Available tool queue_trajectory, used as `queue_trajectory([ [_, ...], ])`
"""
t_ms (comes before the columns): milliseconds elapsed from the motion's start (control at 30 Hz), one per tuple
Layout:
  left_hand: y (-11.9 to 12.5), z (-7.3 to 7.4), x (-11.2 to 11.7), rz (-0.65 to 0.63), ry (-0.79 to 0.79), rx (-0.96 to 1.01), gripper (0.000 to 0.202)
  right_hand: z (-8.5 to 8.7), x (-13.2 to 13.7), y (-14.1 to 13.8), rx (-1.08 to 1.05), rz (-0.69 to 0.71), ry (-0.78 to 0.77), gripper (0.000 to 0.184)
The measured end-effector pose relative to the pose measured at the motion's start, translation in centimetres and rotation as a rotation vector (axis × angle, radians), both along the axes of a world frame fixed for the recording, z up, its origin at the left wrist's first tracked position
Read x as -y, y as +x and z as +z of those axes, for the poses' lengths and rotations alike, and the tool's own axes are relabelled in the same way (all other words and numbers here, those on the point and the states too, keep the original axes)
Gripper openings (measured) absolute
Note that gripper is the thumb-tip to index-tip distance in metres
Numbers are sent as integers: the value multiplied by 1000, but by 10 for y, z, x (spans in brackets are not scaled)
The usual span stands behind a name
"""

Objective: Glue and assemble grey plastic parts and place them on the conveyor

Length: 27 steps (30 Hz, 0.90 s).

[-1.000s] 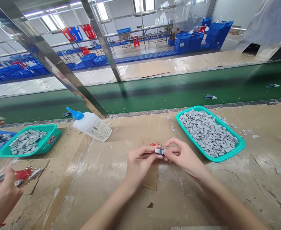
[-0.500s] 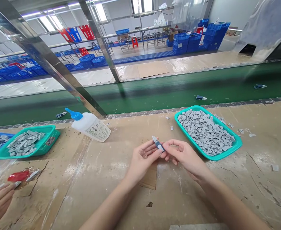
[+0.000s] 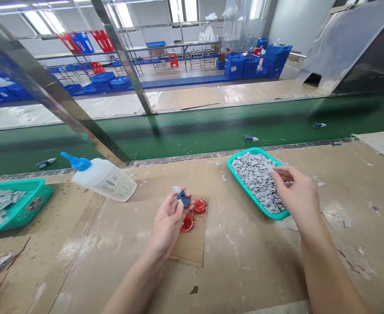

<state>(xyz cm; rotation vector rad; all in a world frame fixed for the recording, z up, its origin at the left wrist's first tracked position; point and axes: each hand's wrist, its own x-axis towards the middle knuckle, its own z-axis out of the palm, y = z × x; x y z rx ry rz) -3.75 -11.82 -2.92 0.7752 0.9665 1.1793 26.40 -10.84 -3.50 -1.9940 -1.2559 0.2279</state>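
Observation:
My left hand (image 3: 169,216) is closed around a small dark blue and light grey plastic part (image 3: 183,199), held above a cardboard piece. Over a green basket (image 3: 242,186) of small grey plastic pieces (image 3: 257,176) is my right hand (image 3: 298,194), thumb and forefinger pinched close together. Whatever lies between those fingertips is too small to make out. Just beside and below my left hand, two small round red cups (image 3: 200,206) rest on the cardboard piece (image 3: 190,250), one partly behind the fingers.
A white bottle with a blue nozzle (image 3: 108,181) leans on the table. Farther left stands another green basket (image 3: 35,200) of grey pieces. Beyond the table's far edge runs a green belt (image 3: 192,131) carrying several blue-and-white parts. A slanted metal post (image 3: 57,96) crosses the left side.
My right hand has left the plastic part and moved right to the basket. My left hand keeps the part and has moved left, uncovering the red cups. The view has shifted right.

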Motion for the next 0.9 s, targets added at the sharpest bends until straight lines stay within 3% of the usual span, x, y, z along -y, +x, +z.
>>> queue_trajectory([
  [200, -15, -6, -14, 122, 85, -144, 32, -12, -4, 2, 267, 226, -164, 22],
  [367, -24, -11, -21, 223, 182, -331, 30, -14, -8, -4, 264, 229, -180, 28],
  [600, -29, -10, -23, 201, 177, -392, 36, -22, -26, -11, 368, 273, -131, 23],
  [767, -28, -11, -22, 222, 194, -392, 40, -16, -23, -15, 229, 229, -56, 23],
  [900, -29, -13, -23, 241, 185, -381, 40, 7, -9, -34, -224, 203, 99, 27],
])
